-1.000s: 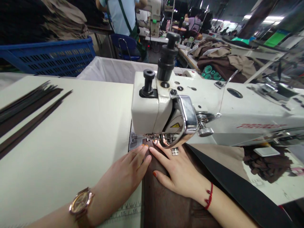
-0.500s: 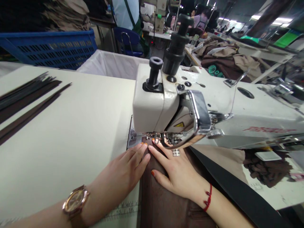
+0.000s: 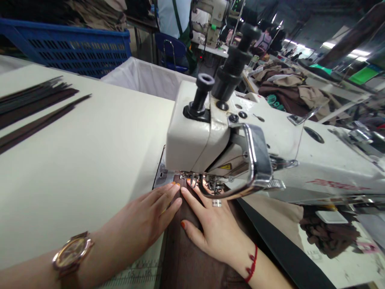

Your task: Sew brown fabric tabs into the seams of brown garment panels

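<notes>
Two sets — my left fingers (image 3: pixel 164 196) and right fingers (image 3: pixel 194 204) — lay outstretched, gripping nothing, on brown cloth (image 3: pixel 192 265) running under the sewing machine (image 3: pixel 195 144). With tips so near its stitching parts, a forward slip could have pricked me; uneven pressure could have skewed the cloth.

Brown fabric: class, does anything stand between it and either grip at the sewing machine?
Nothing visible does: the left-hand grip touches the brown fabric near its left edge, and the right-hand grip rests on it. The chrome guard passes above, not between.
</notes>
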A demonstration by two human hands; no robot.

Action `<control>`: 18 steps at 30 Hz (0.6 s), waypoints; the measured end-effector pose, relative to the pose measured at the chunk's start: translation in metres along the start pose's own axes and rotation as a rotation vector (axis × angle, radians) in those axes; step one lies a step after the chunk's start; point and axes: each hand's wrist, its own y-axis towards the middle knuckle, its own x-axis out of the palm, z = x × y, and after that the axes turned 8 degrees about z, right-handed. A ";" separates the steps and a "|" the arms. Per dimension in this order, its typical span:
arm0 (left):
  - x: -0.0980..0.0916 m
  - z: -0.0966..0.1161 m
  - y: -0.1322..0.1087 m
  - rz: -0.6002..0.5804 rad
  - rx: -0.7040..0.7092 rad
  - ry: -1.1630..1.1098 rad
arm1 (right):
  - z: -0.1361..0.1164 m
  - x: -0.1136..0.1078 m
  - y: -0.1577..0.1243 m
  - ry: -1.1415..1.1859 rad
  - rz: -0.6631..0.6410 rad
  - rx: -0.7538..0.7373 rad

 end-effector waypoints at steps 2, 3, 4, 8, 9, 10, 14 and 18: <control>0.000 -0.001 0.002 -0.020 -0.011 -0.024 | 0.001 0.000 0.000 -0.004 0.003 -0.001; 0.000 -0.001 0.003 -0.036 -0.020 -0.043 | 0.001 0.000 0.001 -0.007 0.002 -0.001; -0.001 -0.001 0.004 -0.057 -0.038 -0.065 | 0.002 0.000 0.001 -0.009 0.000 -0.003; -0.004 -0.001 0.007 -0.108 -0.117 -0.162 | 0.002 -0.002 0.004 -0.023 -0.009 -0.031; -0.005 -0.002 0.008 -0.113 -0.124 -0.177 | 0.002 -0.002 0.005 -0.030 -0.010 -0.039; -0.006 -0.002 0.008 -0.117 -0.125 -0.186 | 0.001 -0.002 0.005 -0.040 -0.010 -0.044; -0.014 0.002 0.006 -0.152 -0.097 -0.147 | -0.006 -0.005 -0.005 -0.080 -0.012 -0.038; -0.026 0.031 -0.013 -0.168 0.051 -0.125 | -0.018 -0.007 -0.035 -0.034 -0.008 -0.015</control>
